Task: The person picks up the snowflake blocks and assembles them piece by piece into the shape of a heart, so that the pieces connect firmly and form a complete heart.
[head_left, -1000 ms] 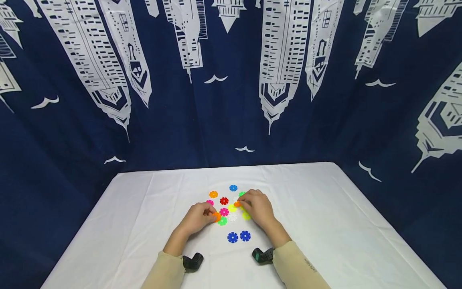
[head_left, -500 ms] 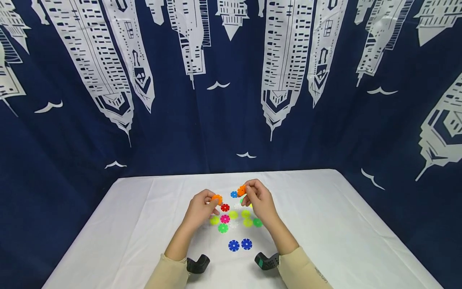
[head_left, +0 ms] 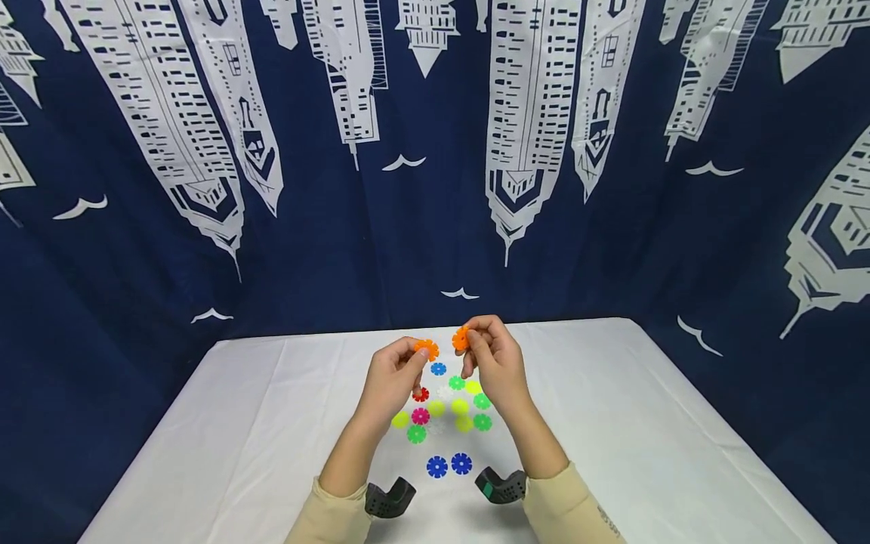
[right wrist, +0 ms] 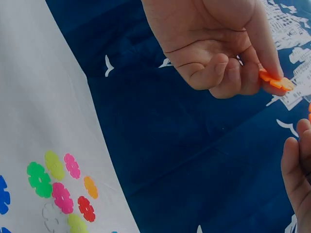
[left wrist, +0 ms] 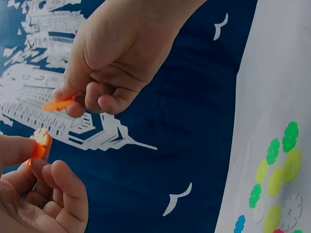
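Both hands point(head_left: 390, 379) point(head_left: 501, 364) have drawn closer, each pinching one orange disc point(head_left: 433, 347) point(head_left: 459, 338).

Head view: high, facing twelve o'clock, downward; wrist views: close, turned sideways
Your wrist views share the white-printed navy fabric curtain point(left wrist: 204, 116) and white cloth-covered table point(left wrist: 272, 77), the table at three o'clock in your left, nine in your right.
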Demonstrator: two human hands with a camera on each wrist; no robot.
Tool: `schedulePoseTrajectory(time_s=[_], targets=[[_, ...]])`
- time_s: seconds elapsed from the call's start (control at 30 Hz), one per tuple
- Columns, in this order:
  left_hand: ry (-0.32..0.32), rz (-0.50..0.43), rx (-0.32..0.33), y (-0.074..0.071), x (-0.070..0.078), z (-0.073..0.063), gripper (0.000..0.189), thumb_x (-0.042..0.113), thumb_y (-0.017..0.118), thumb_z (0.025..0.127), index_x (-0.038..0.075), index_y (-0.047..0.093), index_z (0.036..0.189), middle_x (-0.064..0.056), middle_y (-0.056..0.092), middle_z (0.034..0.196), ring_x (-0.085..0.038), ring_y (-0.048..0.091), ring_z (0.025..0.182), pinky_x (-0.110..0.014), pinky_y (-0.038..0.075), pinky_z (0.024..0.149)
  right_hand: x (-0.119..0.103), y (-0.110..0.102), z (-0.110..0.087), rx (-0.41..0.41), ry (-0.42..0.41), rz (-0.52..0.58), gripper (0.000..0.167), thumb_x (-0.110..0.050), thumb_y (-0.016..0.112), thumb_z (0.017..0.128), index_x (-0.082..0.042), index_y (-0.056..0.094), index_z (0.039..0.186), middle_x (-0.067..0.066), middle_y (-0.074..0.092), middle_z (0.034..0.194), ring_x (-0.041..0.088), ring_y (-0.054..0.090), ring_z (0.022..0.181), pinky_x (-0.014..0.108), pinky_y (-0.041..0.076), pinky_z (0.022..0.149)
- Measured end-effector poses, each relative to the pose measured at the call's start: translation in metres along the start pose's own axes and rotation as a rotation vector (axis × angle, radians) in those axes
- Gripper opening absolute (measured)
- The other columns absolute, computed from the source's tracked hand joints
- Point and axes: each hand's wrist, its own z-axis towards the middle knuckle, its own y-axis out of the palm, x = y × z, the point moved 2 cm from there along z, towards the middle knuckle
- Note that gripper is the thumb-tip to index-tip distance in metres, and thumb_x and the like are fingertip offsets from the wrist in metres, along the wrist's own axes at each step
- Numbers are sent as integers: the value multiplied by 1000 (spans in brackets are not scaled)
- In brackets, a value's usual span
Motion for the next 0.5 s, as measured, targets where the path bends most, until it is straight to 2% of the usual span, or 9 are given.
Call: schedulePoseTrajectory(time_s=[0.1,0.27,0.5], targets=[[0,-26,-33,2,3,-4,13,10,59,99,-1,65,97,-6,60,73,-17,56,57,-20,51,53,-5,0,-3,-34,-43,-54,9,-6,54,102,1,53,108,22,63,84,17,54,51,21,52,53],[-10,-83,-94,5,7,-10,13,13,55,102,2,61,105,-16,75,90,-18,69,62,-23,57,58,-12,-1,-8,-77,-98,-119,11,-4,59,98,0,53,106,18,66,85,17,55,54,23,53,55],[-6,-133,-130,5,14,-16,17,14,53,103,9,53,118,-17,75,83,-21,67,54,-24,56,60,-20,0,-13,-102,-172,-245,11,-1,62,96,-4,55,103,13,71,85,13,56,55,23,54,56]])
